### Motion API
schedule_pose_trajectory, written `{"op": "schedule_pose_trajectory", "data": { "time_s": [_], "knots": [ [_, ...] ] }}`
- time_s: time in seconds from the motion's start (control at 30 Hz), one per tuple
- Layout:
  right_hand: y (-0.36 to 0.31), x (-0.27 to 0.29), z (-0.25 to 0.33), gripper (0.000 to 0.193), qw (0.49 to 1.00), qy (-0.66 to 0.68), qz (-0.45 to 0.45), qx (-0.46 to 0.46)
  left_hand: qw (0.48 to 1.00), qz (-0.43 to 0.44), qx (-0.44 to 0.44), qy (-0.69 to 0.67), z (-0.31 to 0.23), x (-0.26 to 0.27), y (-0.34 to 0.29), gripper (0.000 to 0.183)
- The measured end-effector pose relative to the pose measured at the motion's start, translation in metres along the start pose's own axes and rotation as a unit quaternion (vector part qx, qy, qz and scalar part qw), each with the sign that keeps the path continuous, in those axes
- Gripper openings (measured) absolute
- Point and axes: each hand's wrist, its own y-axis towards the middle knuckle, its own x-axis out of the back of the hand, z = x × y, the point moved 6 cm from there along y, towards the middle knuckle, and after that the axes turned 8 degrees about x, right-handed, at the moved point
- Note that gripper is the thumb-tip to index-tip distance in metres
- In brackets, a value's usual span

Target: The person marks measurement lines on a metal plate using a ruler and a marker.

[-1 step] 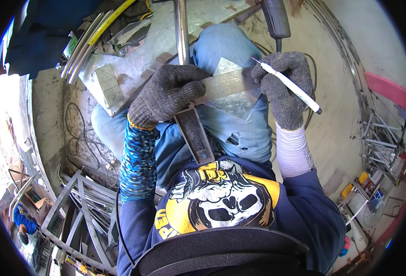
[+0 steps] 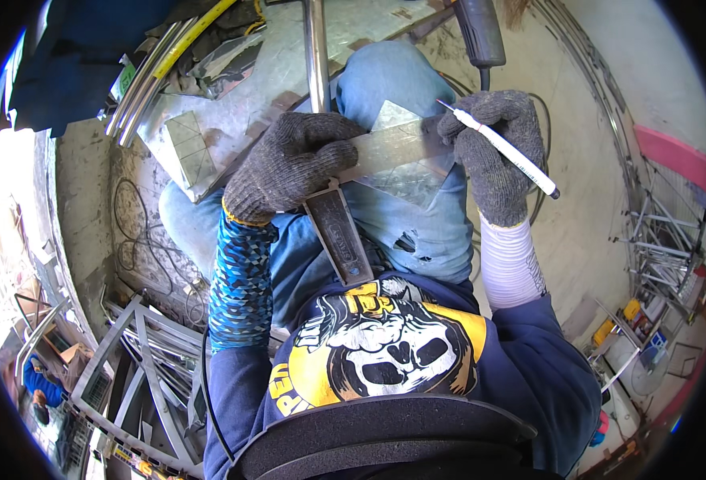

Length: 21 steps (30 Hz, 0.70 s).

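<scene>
My left hand (image 2: 289, 168), in a dark grey knit glove, is closed around the corner of a try square (image 2: 393, 150). The square's dark hollow stock (image 2: 341, 236) slants down toward my lap, while its steel blade reaches across to the right. Beneath the blade, a small piece of sheet metal (image 2: 413, 186) rests on my raised leg, turned cornerwise. My right hand (image 2: 497, 156), gloved alike, grips a white marker pen (image 2: 513, 156) with its thin tip pointing up and left. Its fingers also meet the blade's right end; whether they pinch it is hidden.
Beyond my left hand lies a larger metal sheet (image 2: 233, 104) bearing a smaller line-marked plate (image 2: 187, 148). A shiny metal bar (image 2: 315, 56) and a corded power tool (image 2: 481, 36) are ahead. Metal frames (image 2: 137, 368) stand lower left, near a person in blue (image 2: 41, 390).
</scene>
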Motion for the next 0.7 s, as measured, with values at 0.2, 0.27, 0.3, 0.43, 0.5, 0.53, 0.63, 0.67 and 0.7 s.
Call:
{"op": "schedule_pose_trajectory", "data": {
  "time_s": [0.2, 0.27, 0.3, 0.43, 0.5, 0.53, 0.63, 0.67, 0.7],
  "knots": [
    [-0.0007, -0.0001, -0.0013, 0.026, 1.000, -0.002, -0.008, -0.015, 1.000, -0.006, 0.001, -0.008, 0.0021, -0.0001, 0.0003, 0.032],
    [-0.0011, 0.0000, -0.0022, 0.026, 1.000, 0.005, -0.012, -0.017, 1.000, -0.005, -0.003, -0.001, -0.0003, 0.0006, 0.0002, 0.033],
    [-0.0014, 0.0006, -0.0024, 0.026, 1.000, -0.001, -0.011, -0.016, 1.000, -0.005, -0.003, -0.001, -0.0007, 0.0010, 0.0002, 0.033],
    [-0.0006, -0.0001, 0.0000, 0.026, 1.000, -0.018, -0.003, -0.005, 1.000, 0.001, 0.010, 0.000, -0.0020, 0.0010, -0.0009, 0.033],
    [-0.0009, -0.0005, 0.0000, 0.026, 1.000, -0.007, -0.004, -0.007, 1.000, 0.001, 0.021, -0.008, -0.0002, 0.0007, -0.0008, 0.033],
    [-0.0011, -0.0007, -0.0005, 0.025, 1.000, 0.004, -0.004, -0.010, 1.000, 0.001, 0.010, -0.011, 0.0004, 0.0003, 0.0001, 0.032],
    [-0.0018, -0.0006, -0.0016, 0.024, 1.000, 0.003, -0.009, -0.015, 1.000, 0.001, -0.011, -0.012, 0.0031, 0.0009, 0.0016, 0.031],
    [-0.0017, -0.0004, -0.0016, 0.024, 1.000, 0.003, -0.009, -0.015, 1.000, 0.002, -0.020, -0.009, 0.0027, 0.0011, 0.0014, 0.031],
    [-0.0018, -0.0003, -0.0015, 0.024, 1.000, -0.006, -0.002, -0.014, 1.000, 0.002, -0.020, -0.009, 0.0022, 0.0013, 0.0013, 0.031]
  ]
}}
